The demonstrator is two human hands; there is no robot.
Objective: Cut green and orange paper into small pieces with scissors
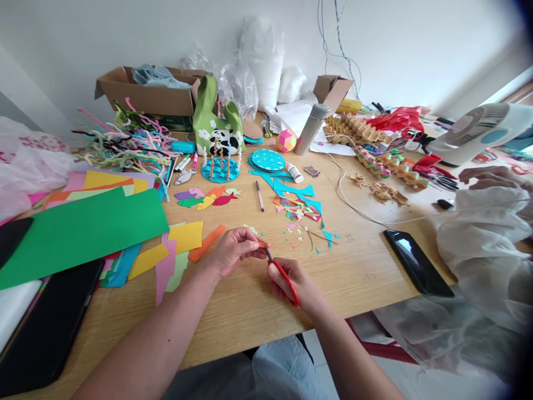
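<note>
My left hand [238,250] pinches a small piece of orange paper [262,244], mostly hidden by the fingers. In my right hand [296,280] is a pair of red-handled scissors [287,280], their blades meeting the paper near my left fingertips. Several colourful paper fish [204,201] lie beyond my left hand, with a grey fish [185,176] behind them. Coloured paper scraps [297,210] are scattered past the scissors. Just left of my left hand rest an orange paper strip [207,243] and yellow pieces [186,238].
Green card sheets [91,228] and a black case [50,328] lie at left. A pen [259,196], a glue bottle [295,173] and a steel flask [311,129] stand or lie farther back. At right are a phone [416,261], a fan [478,130] and another person's hand [483,176].
</note>
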